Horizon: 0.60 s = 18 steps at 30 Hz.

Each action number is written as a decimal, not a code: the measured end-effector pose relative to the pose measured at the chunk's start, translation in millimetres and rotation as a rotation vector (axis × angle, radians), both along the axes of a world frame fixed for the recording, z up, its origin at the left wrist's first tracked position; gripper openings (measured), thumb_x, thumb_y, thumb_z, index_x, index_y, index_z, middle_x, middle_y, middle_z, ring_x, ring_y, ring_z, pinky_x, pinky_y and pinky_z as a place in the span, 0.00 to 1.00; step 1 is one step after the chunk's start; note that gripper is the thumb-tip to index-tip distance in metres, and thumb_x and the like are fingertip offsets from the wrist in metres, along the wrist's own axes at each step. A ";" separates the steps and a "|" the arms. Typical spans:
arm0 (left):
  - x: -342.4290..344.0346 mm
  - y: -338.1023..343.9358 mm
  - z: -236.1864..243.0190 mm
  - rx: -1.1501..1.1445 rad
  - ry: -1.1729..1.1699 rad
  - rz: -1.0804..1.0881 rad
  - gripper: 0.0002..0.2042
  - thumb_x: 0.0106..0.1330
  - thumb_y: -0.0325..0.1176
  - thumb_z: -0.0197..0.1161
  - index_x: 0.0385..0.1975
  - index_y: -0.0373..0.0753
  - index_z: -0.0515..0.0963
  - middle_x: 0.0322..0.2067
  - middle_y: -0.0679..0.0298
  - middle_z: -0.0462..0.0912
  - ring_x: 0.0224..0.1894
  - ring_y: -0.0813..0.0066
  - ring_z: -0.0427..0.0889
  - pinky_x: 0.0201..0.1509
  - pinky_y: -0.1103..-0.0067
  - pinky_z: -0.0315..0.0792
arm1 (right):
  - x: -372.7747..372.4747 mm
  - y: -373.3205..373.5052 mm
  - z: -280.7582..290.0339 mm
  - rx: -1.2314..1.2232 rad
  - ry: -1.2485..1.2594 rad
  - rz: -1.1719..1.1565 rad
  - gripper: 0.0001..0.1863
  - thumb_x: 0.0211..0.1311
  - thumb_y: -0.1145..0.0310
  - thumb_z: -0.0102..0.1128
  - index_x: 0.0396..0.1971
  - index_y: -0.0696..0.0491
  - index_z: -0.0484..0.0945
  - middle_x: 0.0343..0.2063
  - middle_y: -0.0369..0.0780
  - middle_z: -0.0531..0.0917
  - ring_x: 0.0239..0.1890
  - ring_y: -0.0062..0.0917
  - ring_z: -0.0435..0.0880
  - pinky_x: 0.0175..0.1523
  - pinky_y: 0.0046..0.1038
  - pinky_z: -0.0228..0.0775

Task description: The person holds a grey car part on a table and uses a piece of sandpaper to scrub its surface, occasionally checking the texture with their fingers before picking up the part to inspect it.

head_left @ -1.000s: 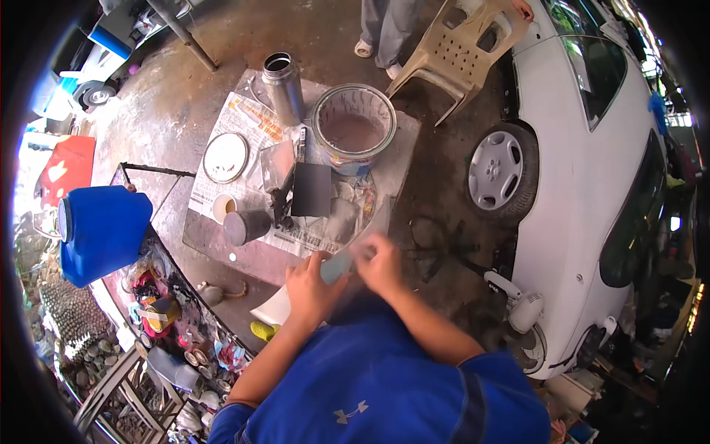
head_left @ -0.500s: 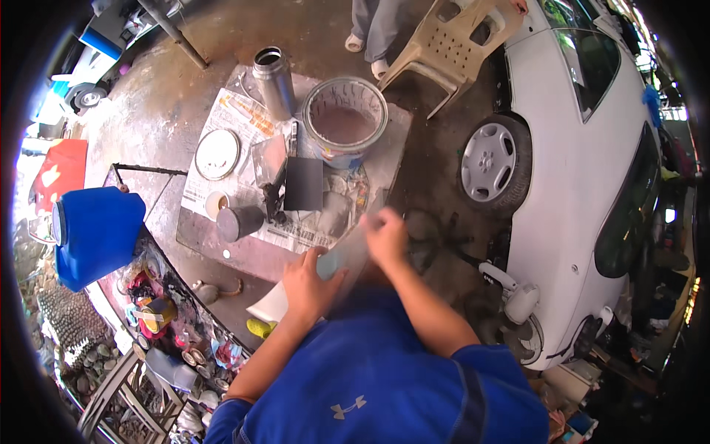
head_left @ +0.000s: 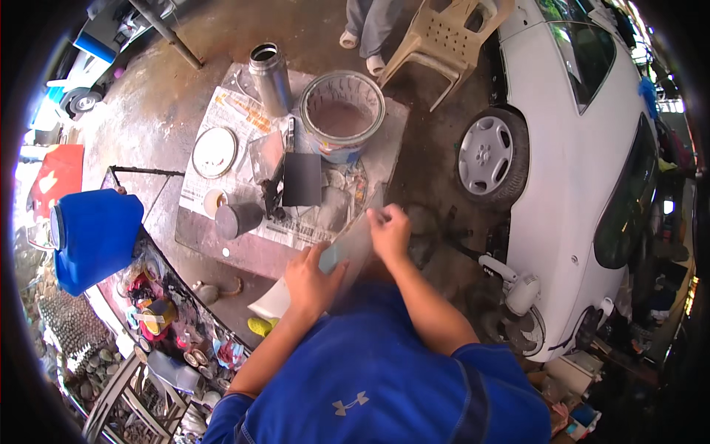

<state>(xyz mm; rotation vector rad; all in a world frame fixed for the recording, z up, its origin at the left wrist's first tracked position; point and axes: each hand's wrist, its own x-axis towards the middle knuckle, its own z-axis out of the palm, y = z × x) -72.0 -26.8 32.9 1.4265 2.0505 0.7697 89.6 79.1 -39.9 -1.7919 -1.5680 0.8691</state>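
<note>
A long pale grey panel [head_left: 360,239] lies slanted in front of my body, its upper end by the near edge of the work table. My left hand [head_left: 314,280] is closed over its middle, and a light blue patch or block [head_left: 330,257] shows beside the fingers; which it is I cannot tell. At the panel's right edge, near the upper end, my right hand [head_left: 390,235] pinches with thumb and fingers. Just beyond on the table lie a dark grey square sheet [head_left: 302,180] and a dark round-topped can [head_left: 238,220].
Newspaper covers part of the table [head_left: 200,240], which bears a large open paint bucket [head_left: 342,111], a steel flask [head_left: 271,81] and a round lid [head_left: 215,152]. A blue jerrycan [head_left: 100,237] stands left. A white car [head_left: 551,185], a fan [head_left: 521,296] and a plastic chair [head_left: 444,44] are right.
My right hand, blurred before, is now sharp, its fingertips slightly higher along the panel's edge. The left hand keeps its place on the panel. The whole view has shifted a little.
</note>
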 end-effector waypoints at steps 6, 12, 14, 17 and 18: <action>1.2 -0.5 -0.9 -0.001 -0.024 0.024 0.21 0.53 0.39 0.78 0.45 0.37 0.85 0.35 0.51 0.86 0.38 0.49 0.86 0.46 0.63 0.79 | -0.3 -5.1 -2.2 -0.019 -0.012 -0.024 0.16 0.60 0.63 0.73 0.25 0.57 0.78 0.21 0.46 0.80 0.24 0.38 0.80 0.32 0.38 0.71; -1.0 0.1 -6.9 0.009 -0.011 -0.001 0.22 0.52 0.39 0.79 0.46 0.37 0.85 0.34 0.51 0.86 0.35 0.51 0.86 0.45 0.63 0.79 | -13.4 -47.3 6.5 0.198 0.097 0.170 0.17 0.59 0.63 0.75 0.24 0.57 0.76 0.22 0.44 0.79 0.27 0.32 0.80 0.34 0.35 0.71; 0.8 -5.3 -1.2 -0.014 -0.035 -0.013 0.23 0.51 0.40 0.80 0.47 0.37 0.85 0.34 0.51 0.85 0.35 0.51 0.86 0.44 0.63 0.79 | -2.0 -14.4 -7.1 -0.009 0.024 -0.023 0.18 0.59 0.60 0.75 0.26 0.58 0.79 0.22 0.44 0.81 0.26 0.31 0.80 0.34 0.35 0.72; -0.3 0.0 4.8 -0.047 0.018 -0.087 0.27 0.48 0.40 0.81 0.50 0.38 0.84 0.34 0.52 0.84 0.35 0.51 0.85 0.44 0.63 0.79 | 6.2 7.9 -7.5 -0.105 0.007 -0.064 0.17 0.59 0.60 0.75 0.27 0.59 0.80 0.23 0.48 0.83 0.27 0.40 0.84 0.34 0.37 0.74; -4.2 -0.5 0.8 -0.029 0.049 -0.109 0.29 0.47 0.40 0.81 0.51 0.38 0.84 0.34 0.52 0.84 0.36 0.51 0.85 0.44 0.63 0.79 | -1.2 -19.0 -5.3 0.058 0.088 0.049 0.17 0.59 0.60 0.75 0.26 0.59 0.80 0.23 0.48 0.83 0.26 0.40 0.83 0.33 0.37 0.74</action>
